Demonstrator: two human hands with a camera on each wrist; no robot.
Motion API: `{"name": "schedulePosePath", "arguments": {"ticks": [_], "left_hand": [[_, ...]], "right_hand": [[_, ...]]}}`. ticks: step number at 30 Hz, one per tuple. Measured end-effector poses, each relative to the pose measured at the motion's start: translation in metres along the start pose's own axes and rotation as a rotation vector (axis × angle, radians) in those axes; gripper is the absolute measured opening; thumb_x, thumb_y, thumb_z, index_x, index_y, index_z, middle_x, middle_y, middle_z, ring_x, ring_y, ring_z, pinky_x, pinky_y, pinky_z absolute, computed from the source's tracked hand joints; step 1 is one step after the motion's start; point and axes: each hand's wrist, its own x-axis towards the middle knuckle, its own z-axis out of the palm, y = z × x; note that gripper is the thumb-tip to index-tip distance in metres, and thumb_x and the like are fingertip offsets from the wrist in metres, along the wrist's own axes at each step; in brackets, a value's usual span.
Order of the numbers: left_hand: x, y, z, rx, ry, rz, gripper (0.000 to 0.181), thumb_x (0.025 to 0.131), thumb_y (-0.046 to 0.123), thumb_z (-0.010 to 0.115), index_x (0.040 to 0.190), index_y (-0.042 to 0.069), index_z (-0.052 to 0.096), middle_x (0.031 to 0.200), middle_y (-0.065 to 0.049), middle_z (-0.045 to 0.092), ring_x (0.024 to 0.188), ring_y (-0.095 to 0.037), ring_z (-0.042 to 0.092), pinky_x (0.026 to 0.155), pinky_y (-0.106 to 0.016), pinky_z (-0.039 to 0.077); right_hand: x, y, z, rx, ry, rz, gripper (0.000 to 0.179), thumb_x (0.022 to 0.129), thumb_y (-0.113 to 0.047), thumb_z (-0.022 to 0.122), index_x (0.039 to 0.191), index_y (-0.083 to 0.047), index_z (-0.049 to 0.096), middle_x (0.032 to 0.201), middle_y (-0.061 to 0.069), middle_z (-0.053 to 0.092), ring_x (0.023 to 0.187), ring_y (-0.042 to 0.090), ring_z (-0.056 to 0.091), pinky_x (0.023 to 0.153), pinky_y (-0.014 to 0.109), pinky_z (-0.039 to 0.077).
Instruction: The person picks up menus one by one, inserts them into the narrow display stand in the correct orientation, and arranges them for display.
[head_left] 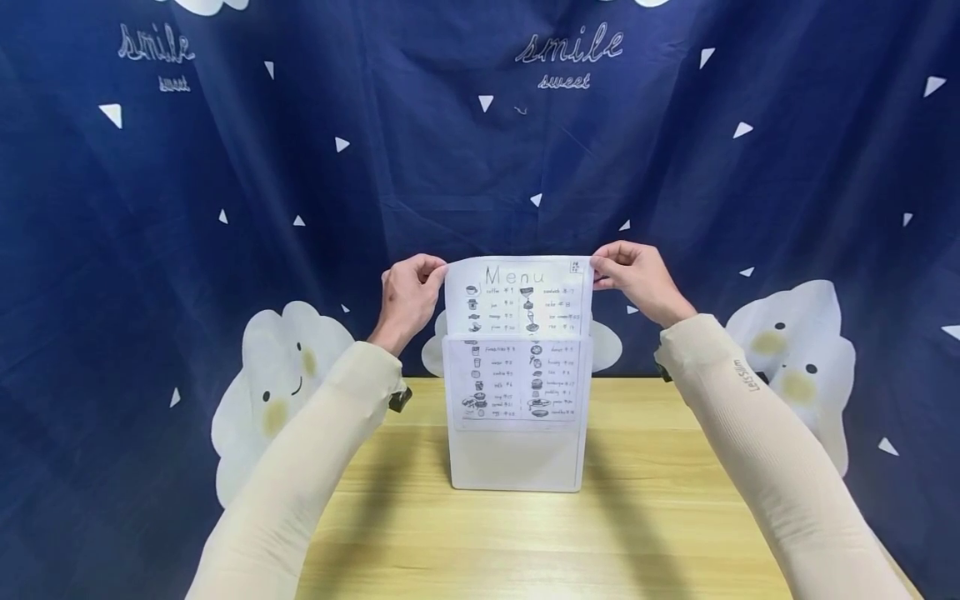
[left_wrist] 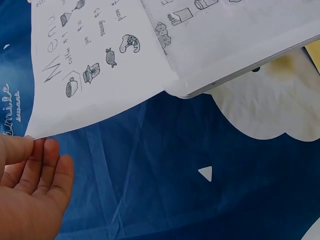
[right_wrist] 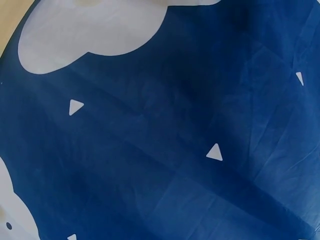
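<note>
A paper menu with small drawings and prices stands partly inside a clear upright sign holder, its upper part sticking out above the holder's top edge. My left hand pinches the menu's top left corner between thumb and fingers. At the top right corner my right hand pinches the sheet the same way. The left wrist view shows the thumb and fingers of the left hand at the paper's corner, with the holder's edge farther along. No hand appears in the right wrist view.
The holder stands on a light wooden table. Behind it hangs a dark blue curtain printed with white triangles, lettering and smiling clouds. Both forearms, in cream sleeves, reach in from either side.
</note>
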Motion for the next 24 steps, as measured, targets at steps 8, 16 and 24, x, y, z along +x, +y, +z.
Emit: {"name": "schedulePosePath", "arguments": {"ticks": [8,16,24], "left_hand": [[-0.002,-0.0015,0.0016,0.001,-0.009,-0.014,0.015,0.098,0.017,0.065,0.1,0.005,0.073,0.09,-0.009,0.071,0.083,-0.022,0.062,0.075,-0.035,0.049],[-0.003,-0.004,0.0017,0.003,0.003,-0.006,0.014,0.098,0.017,0.066,0.099,0.005,0.074,0.089,-0.009,0.071,0.082,-0.022,0.062,0.075,-0.035,0.049],[-0.0039,-0.0038,0.0014,-0.002,-0.003,-0.02,0.014,0.098,0.016,0.066,0.099,0.005,0.074,0.09,-0.009,0.071,0.083,-0.022,0.062,0.075,-0.034,0.049]], "right_hand": [[0.0002,0.0012,0.003,0.026,0.003,-0.003,0.023,0.1,-0.014,0.063,0.107,0.008,0.064,0.096,0.008,0.07,0.083,0.017,0.066,0.077,0.026,0.057],[-0.0016,0.0031,0.0033,0.013,0.0,0.006,0.021,0.1,-0.012,0.061,0.106,0.008,0.064,0.095,0.009,0.07,0.082,0.017,0.066,0.077,0.026,0.057],[-0.0029,0.0046,0.0028,0.01,-0.005,0.01,0.021,0.1,-0.011,0.06,0.107,0.008,0.064,0.097,0.009,0.07,0.084,0.018,0.066,0.078,0.026,0.057]]}}
